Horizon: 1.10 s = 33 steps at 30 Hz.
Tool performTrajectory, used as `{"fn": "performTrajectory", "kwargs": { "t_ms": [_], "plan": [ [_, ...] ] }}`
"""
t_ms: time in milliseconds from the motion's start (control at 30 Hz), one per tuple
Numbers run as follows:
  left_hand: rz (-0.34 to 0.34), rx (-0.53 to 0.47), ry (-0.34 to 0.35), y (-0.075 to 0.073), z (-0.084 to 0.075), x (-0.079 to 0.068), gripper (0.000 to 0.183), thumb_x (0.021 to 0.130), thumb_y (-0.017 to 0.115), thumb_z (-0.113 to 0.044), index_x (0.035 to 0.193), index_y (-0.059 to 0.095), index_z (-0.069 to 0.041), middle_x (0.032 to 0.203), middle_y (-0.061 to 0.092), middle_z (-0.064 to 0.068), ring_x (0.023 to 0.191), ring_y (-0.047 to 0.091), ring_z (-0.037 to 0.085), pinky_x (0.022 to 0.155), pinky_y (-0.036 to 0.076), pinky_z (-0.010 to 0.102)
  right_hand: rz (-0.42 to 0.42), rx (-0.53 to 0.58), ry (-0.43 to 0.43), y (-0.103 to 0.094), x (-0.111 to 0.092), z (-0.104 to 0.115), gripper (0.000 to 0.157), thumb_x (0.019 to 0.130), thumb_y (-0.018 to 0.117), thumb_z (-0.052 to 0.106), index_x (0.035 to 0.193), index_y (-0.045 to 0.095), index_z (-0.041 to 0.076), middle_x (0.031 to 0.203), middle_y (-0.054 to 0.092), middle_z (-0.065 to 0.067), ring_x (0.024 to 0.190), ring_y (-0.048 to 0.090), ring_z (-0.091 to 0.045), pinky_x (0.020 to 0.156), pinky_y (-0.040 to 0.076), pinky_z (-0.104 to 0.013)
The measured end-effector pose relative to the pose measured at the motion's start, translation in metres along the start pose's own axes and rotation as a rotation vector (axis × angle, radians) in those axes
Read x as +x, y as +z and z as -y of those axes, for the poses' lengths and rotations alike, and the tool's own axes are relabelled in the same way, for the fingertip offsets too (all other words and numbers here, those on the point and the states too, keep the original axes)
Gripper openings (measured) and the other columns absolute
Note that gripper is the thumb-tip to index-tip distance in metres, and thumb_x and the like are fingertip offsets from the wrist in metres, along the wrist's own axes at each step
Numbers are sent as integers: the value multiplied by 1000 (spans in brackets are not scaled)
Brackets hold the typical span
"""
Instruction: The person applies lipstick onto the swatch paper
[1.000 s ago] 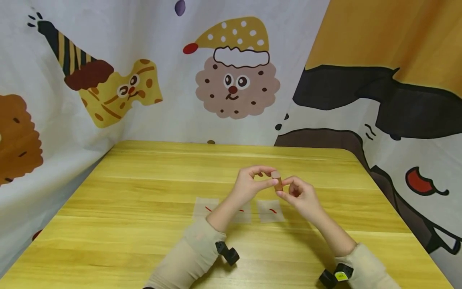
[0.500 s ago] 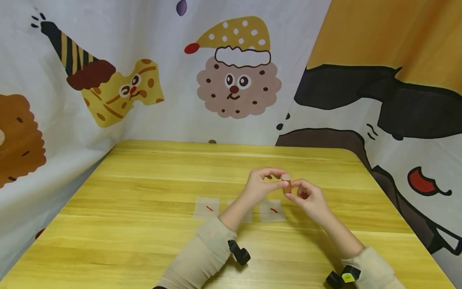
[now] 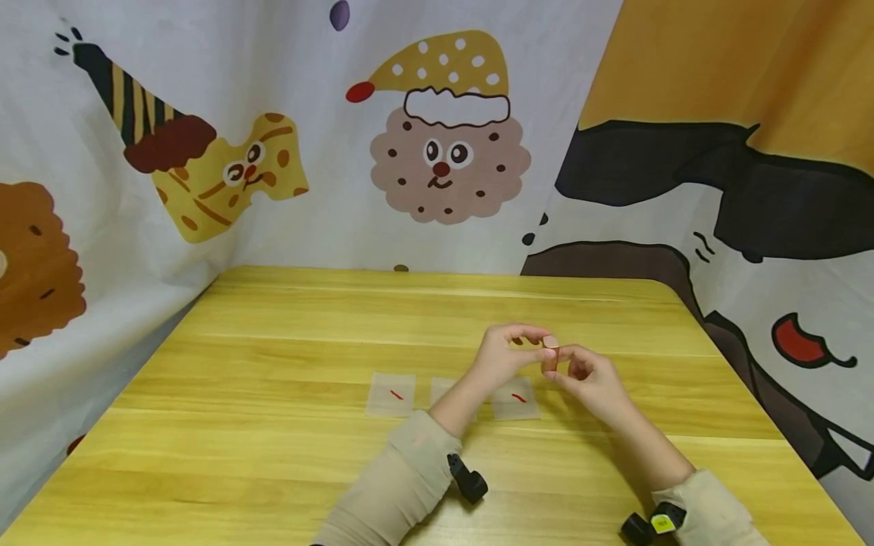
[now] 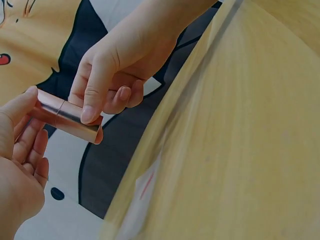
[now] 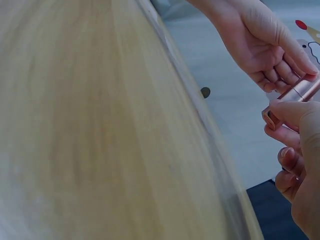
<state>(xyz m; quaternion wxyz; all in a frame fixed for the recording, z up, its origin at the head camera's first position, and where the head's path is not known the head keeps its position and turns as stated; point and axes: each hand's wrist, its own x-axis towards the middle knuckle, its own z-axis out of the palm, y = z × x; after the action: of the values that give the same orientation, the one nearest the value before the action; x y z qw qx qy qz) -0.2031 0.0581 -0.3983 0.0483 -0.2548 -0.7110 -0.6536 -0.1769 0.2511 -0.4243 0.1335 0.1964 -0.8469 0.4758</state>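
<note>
A shiny rose-gold lipstick tube [image 3: 549, 364] is held between both hands above the table, right of centre in the head view. My left hand [image 3: 500, 361] pinches its upper end with thumb and fingers. Lower down, my right hand [image 3: 595, 385] grips the other end between thumb and index finger. In the left wrist view the lipstick [image 4: 64, 113] spans from one hand to the other, a seam line round its middle and its two parts together. The right wrist view shows the same tube at its right edge, the right thumb lying along its near end.
Three thin whitish squares lie in a row on the wooden table [image 3: 273, 440]: a left one [image 3: 379, 403], a middle one [image 3: 442, 385] partly behind the left forearm, and a right one [image 3: 505, 411]. Red strokes mark the outer two. A printed curtain [image 3: 314, 235] hangs behind.
Both hands have shifted right and slightly nearer with the lipstick between them. The tube's top end tips a little more toward the head camera. The squares have stayed put.
</note>
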Motion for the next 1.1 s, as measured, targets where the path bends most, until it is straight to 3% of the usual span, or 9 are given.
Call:
{"fn": "performTrajectory", "kwargs": {
  "t_ms": [200, 500, 733, 1100],
  "plan": [
    [17, -8, -32, 4, 7, 0, 20, 80, 79, -15, 98, 76, -7, 95, 70, -8, 90, 61, 15, 78, 42, 24, 33, 0, 43, 0, -2, -6, 23, 79, 78, 6, 100, 68, 8, 62, 50, -3, 52, 41, -10, 42, 35, -26],
    [56, 15, -69, 7, 16, -2, 19, 81, 79, -18, 99, 76, -12, 93, 68, -15, 93, 60, 19, 79, 41, 23, 75, -21, 86, 1, -3, -15, 19, 79, 79, 9, 94, 68, 10, 58, 49, -2, 48, 44, -11, 40, 36, -26],
    [67, 19, -101, 9, 19, -4, 19, 80, 80, -20, 98, 77, -14, 93, 68, -15, 90, 59, 11, 77, 40, 24, 94, -62, 101, 3, -4, -17, 15, 79, 79, 10, 87, 67, 12, 56, 48, -1, 46, 43, -11, 40, 34, -24],
    [77, 34, -131, 12, 23, -6, 22, 79, 81, -18, 99, 77, -11, 92, 69, -11, 89, 59, 14, 72, 41, 21, 122, -92, 143, 3, -7, -19, 16, 78, 80, 11, 85, 66, 10, 58, 47, 0, 50, 41, -11, 44, 35, -24]
  ]
}}
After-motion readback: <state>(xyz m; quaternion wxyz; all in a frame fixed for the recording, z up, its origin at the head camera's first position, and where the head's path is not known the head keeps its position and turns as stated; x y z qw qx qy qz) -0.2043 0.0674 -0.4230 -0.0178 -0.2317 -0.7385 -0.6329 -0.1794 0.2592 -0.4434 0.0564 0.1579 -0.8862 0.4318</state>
